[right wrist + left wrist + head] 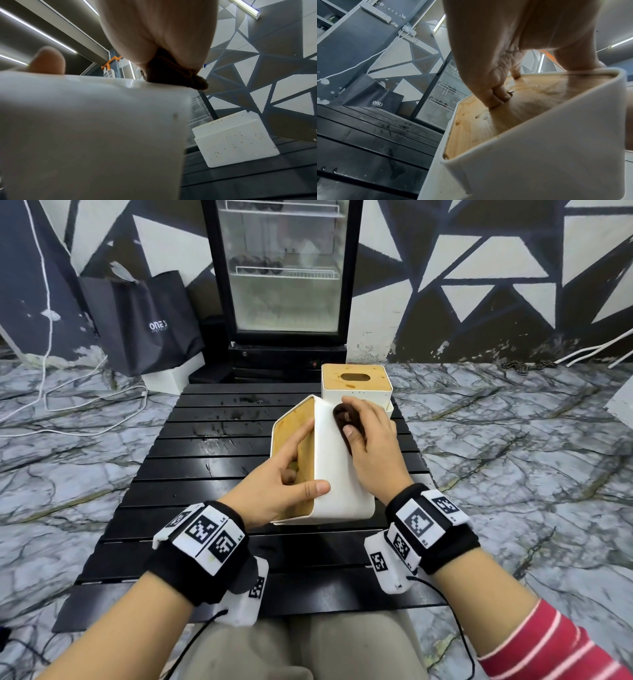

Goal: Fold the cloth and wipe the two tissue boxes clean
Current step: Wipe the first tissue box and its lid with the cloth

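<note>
A white tissue box [337, 474] with a wooden lid [303, 440] lies tipped on its side at the table's middle, lid facing left. My left hand [294, 470] grips it, with fingers curled into the lid's slot [498, 97] and the thumb over the white upper side. My right hand [363, 422] presses a dark brown folded cloth [346, 419] onto that white side near its far edge; the right wrist view shows the cloth [171, 73] bunched under the palm. The second tissue box [356, 381] stands upright just behind, and its white wall [236, 142] carries small brown specks.
The boxes sit on a low black slatted table [205, 474] with wet smears [222, 426] at its far left. A glass-door fridge [284, 275] stands right behind it, a dark bag [144, 323] beside that. White cables [85, 405] run over the marble floor at left.
</note>
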